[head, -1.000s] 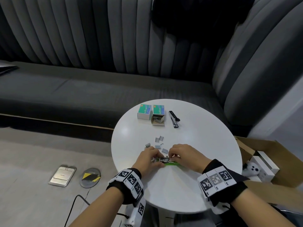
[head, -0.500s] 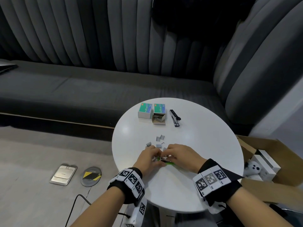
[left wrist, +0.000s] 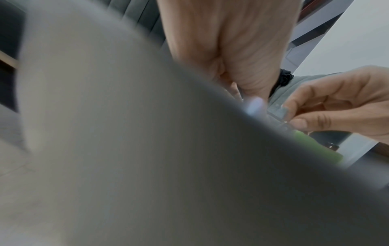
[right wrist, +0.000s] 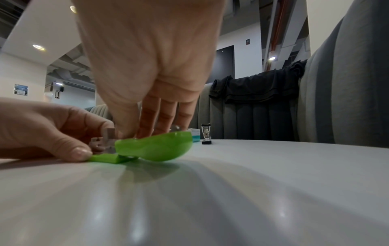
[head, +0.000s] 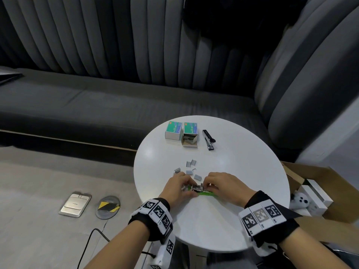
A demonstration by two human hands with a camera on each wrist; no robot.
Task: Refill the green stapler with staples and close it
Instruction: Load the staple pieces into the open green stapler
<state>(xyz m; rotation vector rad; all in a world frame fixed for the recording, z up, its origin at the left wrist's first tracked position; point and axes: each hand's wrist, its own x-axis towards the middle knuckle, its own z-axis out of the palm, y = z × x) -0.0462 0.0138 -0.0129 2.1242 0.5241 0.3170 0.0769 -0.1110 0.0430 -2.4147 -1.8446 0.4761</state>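
The green stapler (head: 206, 193) lies open near the front of the round white table (head: 242, 171), its metal magazine (head: 196, 187) bared. My left hand (head: 189, 189) grips the stapler's left end, with the thumb on the green base (right wrist: 105, 158) in the right wrist view. My right hand (head: 207, 185) reaches down over the magazine. It pinches a short grey staple strip (left wrist: 280, 109) between thumb and forefinger. The green lid (right wrist: 155, 148) lies folded back on the table. The table edge blurs most of the left wrist view.
Loose staple strips (head: 191, 167) lie just beyond my hands. At the table's far side stand a closed staple box (head: 173, 130), an open one (head: 190, 135) and a black stapler (head: 208, 139). A cardboard box (head: 320, 183) sits low on the right, a grey sofa (head: 97, 105) behind.
Both hands stay at the stapler. They had closed together over it half a second ago; now they stand slightly apart and the metal magazine shows between them.
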